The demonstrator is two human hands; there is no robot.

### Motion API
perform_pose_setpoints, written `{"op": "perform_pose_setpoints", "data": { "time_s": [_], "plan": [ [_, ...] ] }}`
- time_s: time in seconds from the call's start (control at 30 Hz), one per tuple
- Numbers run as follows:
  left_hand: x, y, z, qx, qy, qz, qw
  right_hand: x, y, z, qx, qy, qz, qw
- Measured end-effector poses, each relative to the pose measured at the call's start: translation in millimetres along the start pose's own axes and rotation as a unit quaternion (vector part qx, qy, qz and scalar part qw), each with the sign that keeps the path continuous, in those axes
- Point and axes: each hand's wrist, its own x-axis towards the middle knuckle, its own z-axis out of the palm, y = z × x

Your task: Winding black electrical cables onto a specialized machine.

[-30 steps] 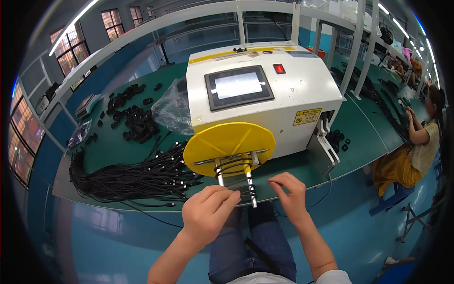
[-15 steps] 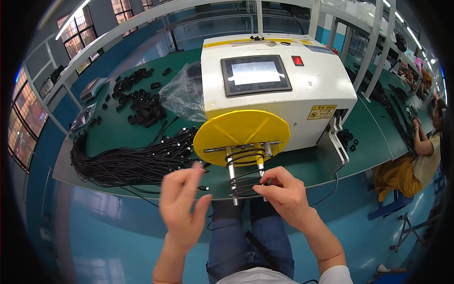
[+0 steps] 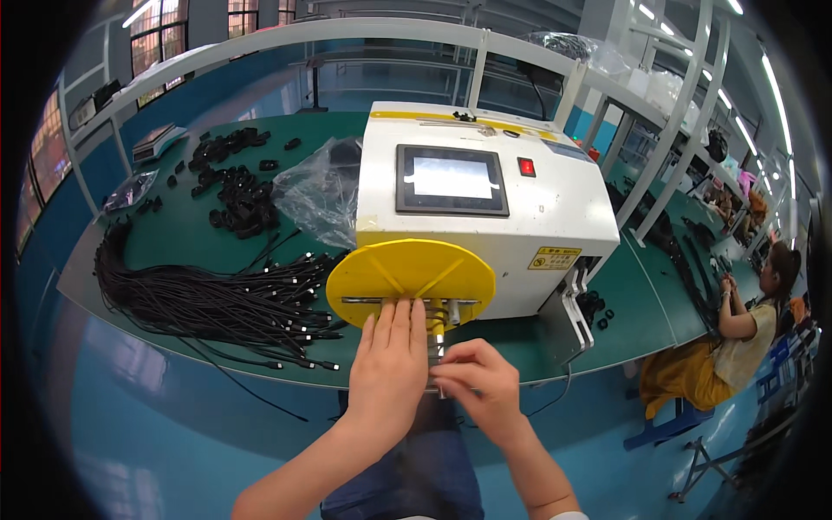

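Head view: I count one green table [image 3: 182, 238], one white machine [image 3: 520, 217] beyond the right hand [image 3: 485, 381], one cable bundle [image 3: 199, 299] left of the left hand [image 3: 388, 373], one yellow disc [image 3: 412, 264] at its fingertips. Fingers straight, it partly blocks one black coil [image 3: 436, 317]. The right hand's curled just nearer; can't tell if gripping.

You've got a green tabletop [image 3: 165, 238] across your view, with a seam on the right. White metal rail [image 3: 347, 30] arches over its far side, held by uprights [image 3: 478, 69]. Glossy blue floor [image 3: 199, 416] below you, pale glare at left. Barred windows [image 3: 159, 39] sit upper left in a grey wall [image 3: 204, 35]. Strip lights [image 3: 774, 104] line the ceiling to your right; another light tube [image 3: 139, 13] is at top left. Blue stool [image 3: 672, 425] at your right, beside the tabletop's edge.
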Motion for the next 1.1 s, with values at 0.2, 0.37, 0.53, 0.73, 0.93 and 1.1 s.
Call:
{"op": "perform_pose_setpoints", "data": {
  "time_s": [0.2,0.37,0.53,0.73,0.93,1.1],
  "plan": [
    [2.3,8.3,4.4,0.025,-0.030,-0.025,0.999,-9.5,47.6,36.5,0.118,0.234,0.190,0.946],
    [4.3,8.7,2.3,0.031,-0.042,-0.038,0.998,4.7,45.4,53.1,0.275,0.225,0.249,0.901],
    [5.9,8.5,3.7,0.046,-0.013,-0.025,0.999,4.3,49.2,46.9,0.430,0.181,0.338,0.817],
    [-0.3,13.3,2.8,0.081,0.007,-0.022,0.996,-4.5,48.8,38.5,0.432,0.113,0.331,0.831],
    [-8.6,14.9,-6.5,0.090,0.000,-0.004,0.996,-21.4,26.0,26.0,0.428,0.057,0.340,0.835],
    [-5.2,12.2,-5.9,0.062,-0.031,-0.030,0.997,-24.6,33.2,24.3,0.426,0.012,0.328,0.843]
  ]
}}
